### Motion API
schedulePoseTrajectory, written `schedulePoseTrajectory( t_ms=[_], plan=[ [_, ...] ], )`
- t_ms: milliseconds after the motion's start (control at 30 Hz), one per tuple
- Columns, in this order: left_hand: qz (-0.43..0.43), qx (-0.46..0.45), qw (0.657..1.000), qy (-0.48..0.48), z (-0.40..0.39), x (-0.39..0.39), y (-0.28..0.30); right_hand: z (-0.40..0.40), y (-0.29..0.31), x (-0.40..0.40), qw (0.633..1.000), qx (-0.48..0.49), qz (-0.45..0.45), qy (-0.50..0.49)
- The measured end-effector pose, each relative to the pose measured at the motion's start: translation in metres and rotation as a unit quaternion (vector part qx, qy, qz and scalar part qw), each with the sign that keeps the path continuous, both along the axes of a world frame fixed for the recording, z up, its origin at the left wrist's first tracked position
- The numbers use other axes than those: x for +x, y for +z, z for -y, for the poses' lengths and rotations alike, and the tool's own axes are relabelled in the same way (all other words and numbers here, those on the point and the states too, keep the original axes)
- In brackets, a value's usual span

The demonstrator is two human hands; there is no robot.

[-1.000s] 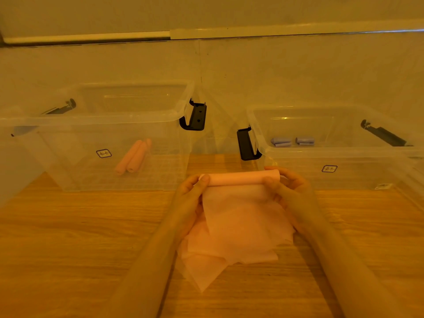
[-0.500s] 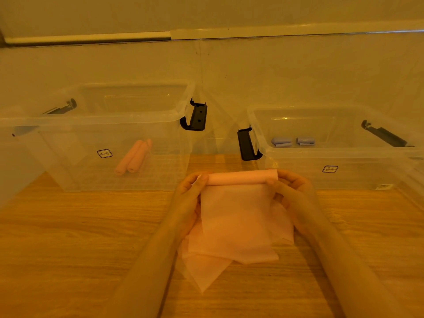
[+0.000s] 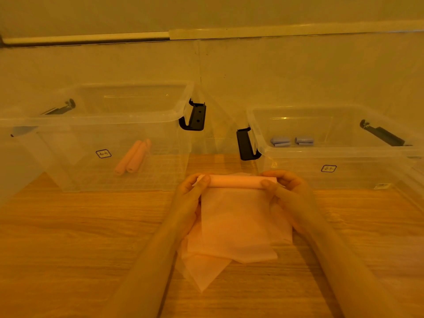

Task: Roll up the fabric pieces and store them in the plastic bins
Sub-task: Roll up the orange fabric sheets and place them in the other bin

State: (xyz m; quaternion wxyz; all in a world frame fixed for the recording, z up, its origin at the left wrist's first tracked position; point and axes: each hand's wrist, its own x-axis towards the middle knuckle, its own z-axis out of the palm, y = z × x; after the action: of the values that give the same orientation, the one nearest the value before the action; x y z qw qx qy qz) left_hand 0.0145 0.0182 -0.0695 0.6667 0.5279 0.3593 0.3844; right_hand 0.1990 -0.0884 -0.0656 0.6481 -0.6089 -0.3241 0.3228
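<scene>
Wooden table (image 3: 68, 249), light grain running left to right. Far left on it: clear plastic bin (image 3: 119, 125) with black latch handles. Far right on it, well apart from the first: second clear bin (image 3: 344, 157), also with black latches. Near centre on the bare wood: loose stack of pink fabric sheets (image 3: 206, 269), corners fanned out toward the near edge.

Your left hand (image 3: 191, 198) and right hand (image 3: 291, 198) covered both ends of the pink roll (image 3: 236, 182), so you couldn't see how tight it was. The left bin (image 3: 96, 121) got cut off at the frame's left edge, the right bin (image 3: 344, 154) at the right. Both bin labels were too tiny to read.
</scene>
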Motion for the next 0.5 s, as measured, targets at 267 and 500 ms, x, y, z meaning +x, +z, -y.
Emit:
schedulePoseTrajectory(
  t_ms=[267,500],
  plan=[
    [-0.022,0.034,0.999,-0.007,0.0001,-0.0011,0.0006,-0.0012,0.0016,-0.0002,0.999,-0.026,-0.045,0.013],
    [-0.005,0.01,1.0,-0.007,0.0014,-0.0013,0.0021,0.0009,0.0026,-0.0011,0.998,-0.015,-0.05,0.034]
  ],
)
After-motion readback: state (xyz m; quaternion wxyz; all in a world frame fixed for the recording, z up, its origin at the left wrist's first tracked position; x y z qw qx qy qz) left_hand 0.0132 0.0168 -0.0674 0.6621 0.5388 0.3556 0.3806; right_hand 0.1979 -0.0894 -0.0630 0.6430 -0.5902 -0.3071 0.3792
